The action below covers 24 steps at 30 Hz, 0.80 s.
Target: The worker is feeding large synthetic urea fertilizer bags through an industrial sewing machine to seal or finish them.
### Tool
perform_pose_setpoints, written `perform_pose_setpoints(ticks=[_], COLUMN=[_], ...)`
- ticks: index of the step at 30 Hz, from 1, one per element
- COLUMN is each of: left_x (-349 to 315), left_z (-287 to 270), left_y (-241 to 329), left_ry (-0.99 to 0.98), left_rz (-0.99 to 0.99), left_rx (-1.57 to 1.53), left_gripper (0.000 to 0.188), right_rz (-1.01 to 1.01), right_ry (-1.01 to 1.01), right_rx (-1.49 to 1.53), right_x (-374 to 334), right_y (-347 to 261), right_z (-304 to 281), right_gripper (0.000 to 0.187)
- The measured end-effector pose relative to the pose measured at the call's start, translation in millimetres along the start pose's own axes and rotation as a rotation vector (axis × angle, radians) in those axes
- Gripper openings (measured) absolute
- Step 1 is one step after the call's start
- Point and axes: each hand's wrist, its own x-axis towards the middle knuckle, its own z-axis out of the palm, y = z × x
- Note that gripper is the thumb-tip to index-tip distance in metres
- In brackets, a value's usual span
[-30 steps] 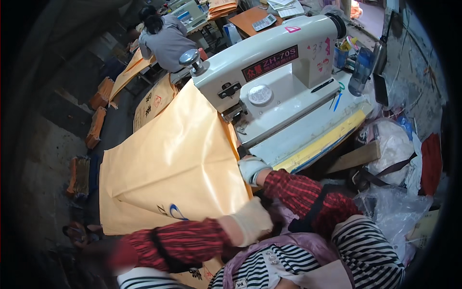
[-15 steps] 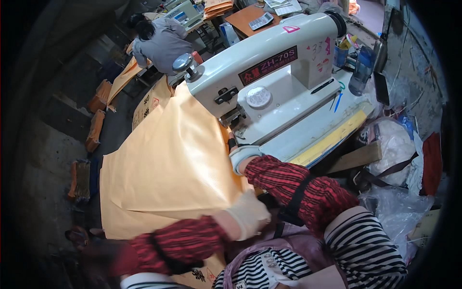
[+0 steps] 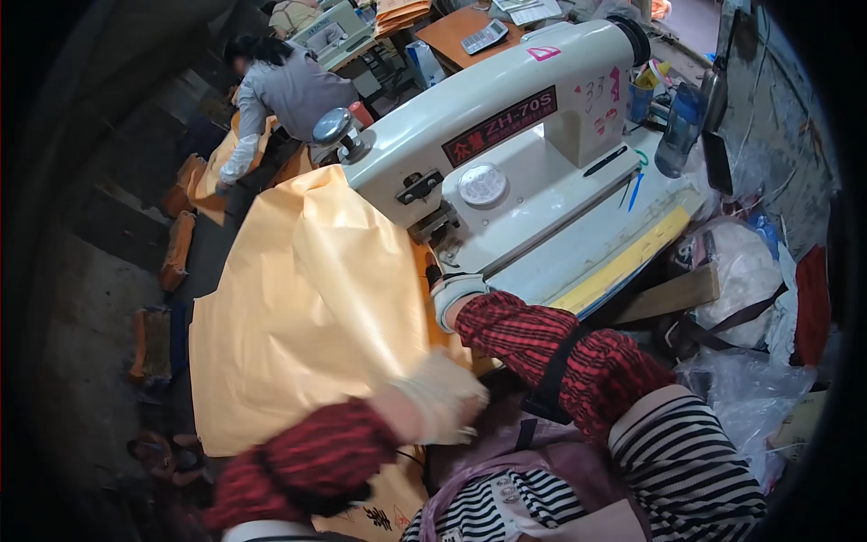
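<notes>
Two grips, left hand (image 3: 442,396) curled and blurred, right hand (image 3: 453,291) partly hidden, holds impossible to tell, sit at the edge of the yellow sheet (image 3: 271,334) beside the sewing machine (image 3: 492,122), where keeping it flat and straight should help.

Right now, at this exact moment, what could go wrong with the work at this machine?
Caught fingers: the right hand is just below the working end of the white sewing machine, so fingertips or glove might snag if it runs.

Stitched-in crease: the tan sheet bulges and folds beside that end, so slack could slip under.

Crooked edge: the left hand is at the sheet's near end; an uneven pull might skew it.
</notes>
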Motion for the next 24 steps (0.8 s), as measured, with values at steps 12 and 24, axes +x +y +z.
perform_pose_setpoints(ticks=[12, 24], left_x=[-1, 63], left_z=[-31, 119], left_y=[-37, -34], left_ry=[0.031, 0.334], left_rz=[0.039, 0.221], left_rx=[0.208, -0.168], left_gripper=[0.022, 0.020], right_rz=[-0.173, -0.099], right_ry=[-0.018, 0.154], right_rx=[0.584, 0.337], right_x=[-130, -49], right_y=[19, 2], right_z=[21, -16], right_gripper=[0.047, 0.035])
